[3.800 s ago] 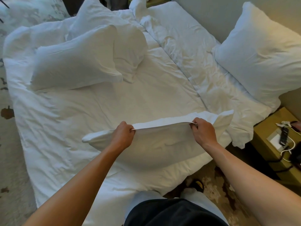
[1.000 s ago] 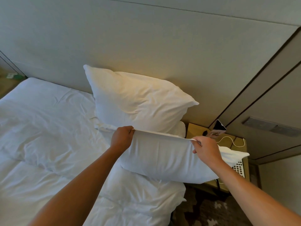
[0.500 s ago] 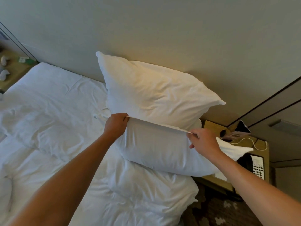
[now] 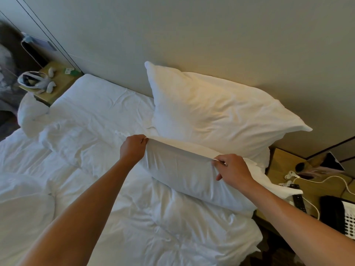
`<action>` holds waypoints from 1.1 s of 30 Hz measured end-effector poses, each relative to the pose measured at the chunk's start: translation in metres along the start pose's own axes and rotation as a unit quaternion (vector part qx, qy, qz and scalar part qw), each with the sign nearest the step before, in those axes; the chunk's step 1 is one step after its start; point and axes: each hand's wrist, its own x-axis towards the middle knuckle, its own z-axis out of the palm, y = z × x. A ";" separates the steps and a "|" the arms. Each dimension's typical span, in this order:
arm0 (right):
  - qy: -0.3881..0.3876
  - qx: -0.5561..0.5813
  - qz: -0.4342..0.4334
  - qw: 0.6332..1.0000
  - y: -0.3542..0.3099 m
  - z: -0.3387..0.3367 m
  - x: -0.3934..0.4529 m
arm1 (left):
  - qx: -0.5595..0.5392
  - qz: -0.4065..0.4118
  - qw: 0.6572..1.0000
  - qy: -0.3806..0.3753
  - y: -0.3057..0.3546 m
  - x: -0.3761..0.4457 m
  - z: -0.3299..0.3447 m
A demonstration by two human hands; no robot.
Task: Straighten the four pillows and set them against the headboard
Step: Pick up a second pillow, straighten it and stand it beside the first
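— Nearest you, what is listed first?
— Your two bare forearms, reaching over the rumpled white duvet [image 4: 134,217], which lies beneath both arms.

— Item two, your left hand [image 4: 132,148]?
— Closed in a fist on the top seam of the front pillow [image 4: 184,175], at its left corner.

— Item three, your right hand [image 4: 233,169]?
— Thumb and forefinger pinched tight on the same seam, further right; the remaining fingers hang loosely curled over the pillow's face. The seam runs taut between your two hands.

— Where does that pillow sit?
— Below your hands, its lower edge on the duvet; its right end juts past your right hand over the wooden nightstand [image 4: 315,191].

— Beyond your hands?
— One back pillow [image 4: 217,114], upright, leaning on the beige headboard [image 4: 192,35], touching the front pillow behind the seam.

— To the right of your right hand?
— On the nightstand: a white cable [image 4: 326,179], a remote control [image 4: 298,197], a telephone [image 4: 340,217].

— Far left of your left hand?
— A second nightstand [image 4: 57,81] carrying a white headset [image 4: 32,81].
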 end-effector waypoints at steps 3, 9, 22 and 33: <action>0.003 -0.002 -0.010 1.000 -0.013 0.001 0.011 | -0.013 0.009 1.000 0.019 -0.004 0.016 -0.014; 0.020 -0.039 0.000 0.999 -0.017 0.008 0.037 | -0.047 -0.042 0.998 0.000 0.002 0.004 0.021; 0.135 -0.247 -0.123 0.952 0.019 0.017 0.076 | -0.404 -0.308 0.849 -0.146 0.052 -0.086 0.179; 0.084 -0.037 -0.167 0.982 0.049 0.005 0.050 | -0.430 -0.273 0.857 -0.080 0.070 -0.109 0.206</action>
